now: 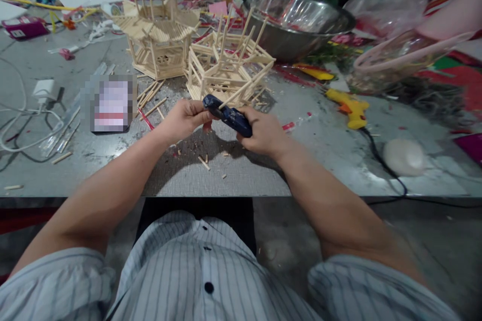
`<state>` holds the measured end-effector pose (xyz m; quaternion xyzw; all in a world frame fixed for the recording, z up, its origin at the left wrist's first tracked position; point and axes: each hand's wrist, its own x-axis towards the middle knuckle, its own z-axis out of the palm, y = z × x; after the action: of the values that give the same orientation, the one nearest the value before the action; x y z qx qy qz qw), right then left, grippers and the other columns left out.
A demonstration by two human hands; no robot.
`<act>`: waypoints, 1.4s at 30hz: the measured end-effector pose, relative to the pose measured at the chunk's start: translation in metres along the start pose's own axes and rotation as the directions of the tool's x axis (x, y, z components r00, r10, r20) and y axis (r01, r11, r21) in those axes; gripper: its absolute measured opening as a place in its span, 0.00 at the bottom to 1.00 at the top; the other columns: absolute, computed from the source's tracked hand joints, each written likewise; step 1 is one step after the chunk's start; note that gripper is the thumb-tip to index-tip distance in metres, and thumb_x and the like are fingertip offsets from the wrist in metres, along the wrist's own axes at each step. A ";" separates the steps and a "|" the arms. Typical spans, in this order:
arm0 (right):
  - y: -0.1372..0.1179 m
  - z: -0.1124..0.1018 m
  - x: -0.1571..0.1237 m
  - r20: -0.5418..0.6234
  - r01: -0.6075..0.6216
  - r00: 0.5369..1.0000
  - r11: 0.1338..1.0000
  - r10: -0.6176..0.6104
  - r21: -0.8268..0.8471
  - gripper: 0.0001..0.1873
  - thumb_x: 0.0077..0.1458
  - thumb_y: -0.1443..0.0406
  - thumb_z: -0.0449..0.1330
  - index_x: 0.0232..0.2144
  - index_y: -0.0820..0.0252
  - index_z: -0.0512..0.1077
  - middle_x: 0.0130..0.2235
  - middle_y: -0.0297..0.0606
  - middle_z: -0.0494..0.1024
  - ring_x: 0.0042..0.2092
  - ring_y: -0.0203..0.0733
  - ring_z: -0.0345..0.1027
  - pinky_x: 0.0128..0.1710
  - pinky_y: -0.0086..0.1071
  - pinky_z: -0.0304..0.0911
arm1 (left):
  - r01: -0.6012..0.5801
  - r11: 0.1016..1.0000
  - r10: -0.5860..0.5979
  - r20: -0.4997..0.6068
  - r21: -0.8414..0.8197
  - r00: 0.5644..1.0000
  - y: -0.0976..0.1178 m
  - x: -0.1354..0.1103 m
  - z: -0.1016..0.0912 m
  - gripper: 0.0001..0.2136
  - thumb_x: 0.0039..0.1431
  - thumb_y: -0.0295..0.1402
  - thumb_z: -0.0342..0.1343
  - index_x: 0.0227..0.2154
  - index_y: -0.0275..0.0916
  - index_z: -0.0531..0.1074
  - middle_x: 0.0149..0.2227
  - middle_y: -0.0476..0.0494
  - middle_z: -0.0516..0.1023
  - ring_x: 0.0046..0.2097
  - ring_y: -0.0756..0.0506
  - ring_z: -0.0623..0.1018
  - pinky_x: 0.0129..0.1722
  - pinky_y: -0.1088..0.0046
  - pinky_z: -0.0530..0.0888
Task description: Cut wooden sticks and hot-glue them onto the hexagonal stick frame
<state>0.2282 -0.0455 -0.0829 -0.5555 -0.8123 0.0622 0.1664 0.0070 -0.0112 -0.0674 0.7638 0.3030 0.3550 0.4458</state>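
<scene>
A dark blue tool (230, 118) is gripped tight by the right hand (263, 131), just on the near side of the low stick frame (220, 69). One end of the tool is tucked into that hand, and the rest is poked out past the fingers to the left. Its other end is met by the left hand (184, 118), whose fingertips are bunched close together; whether something small is pinched there cannot be told. One thin stick is sloped up to the right from beside the tool, but whether it is joined to the low stick frame cannot be told.

The low stick frame is set on the grey table (339, 160), just past both hands, and some of its thin sticks are pointed up. A tall stick tower (154, 25) is placed close to it, behind and to its left. Loose sticks (148, 98) are scattered to its left, and farther that way a phone (111, 108) is laid, with its screen blurred. A big steel bowl (278, 42) is set behind it and to its right. A yellow glue gun (352, 108) is laid well to its right. Little stick bits (204, 162) are spread on its near side, nearer than the hands
</scene>
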 end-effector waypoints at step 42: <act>0.017 -0.001 0.004 0.010 0.262 0.962 0.936 -0.272 0.236 0.45 0.37 0.69 0.58 0.61 0.59 0.55 0.57 0.47 0.67 0.58 0.56 0.62 0.58 0.51 0.58 | -0.035 0.988 0.028 0.052 0.150 0.998 0.004 0.000 -0.003 0.13 0.56 0.37 0.57 0.19 0.36 0.72 0.19 0.49 0.74 0.24 0.52 0.72 0.29 0.75 0.71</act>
<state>0.2418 -0.0352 -0.0857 -0.4153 -0.8707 0.1455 0.2196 0.0050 -0.0114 -0.0629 0.8085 0.3059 0.3191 0.3885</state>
